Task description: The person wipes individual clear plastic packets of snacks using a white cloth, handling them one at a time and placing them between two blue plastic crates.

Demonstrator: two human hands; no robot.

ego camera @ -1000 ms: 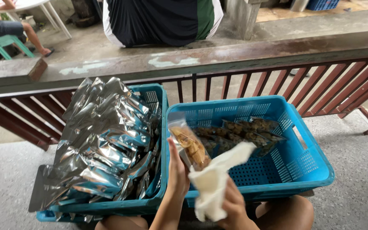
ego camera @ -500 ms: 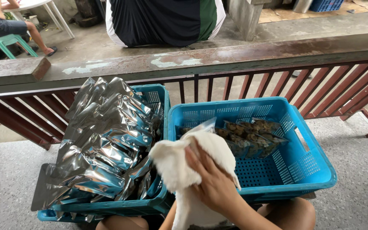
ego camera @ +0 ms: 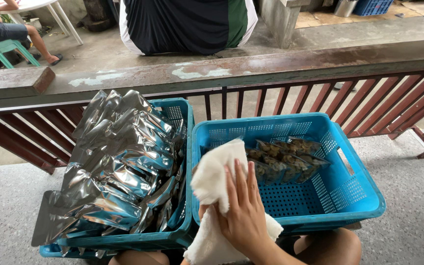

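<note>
My right hand (ego camera: 244, 211) lies with fingers spread flat on a white cloth (ego camera: 214, 176), pressing it over something I cannot see. Only a sliver of my left hand (ego camera: 203, 212) shows under the cloth, and its grip is hidden. The cloth hangs over the near left corner of a blue plastic basket (ego camera: 364, 196). Several clear pouches of brown food (ego camera: 285, 159) lie inside that basket. To the left, a second blue basket (ego camera: 185, 115) is heaped with silver foil pouches (ego camera: 119, 162).
A dark red railing with a worn flat top rail (ego camera: 271, 66) runs just behind both baskets. A person in a dark shirt (ego camera: 187, 24) sits beyond it. Another person sits on a green chair (ego camera: 6, 46) at far left. My knee (ego camera: 330, 248) shows below.
One second ago my left hand held up a clear pouch and my right held the cloth. The cloth now covers the pouch, and my right hand has slid down over it.
</note>
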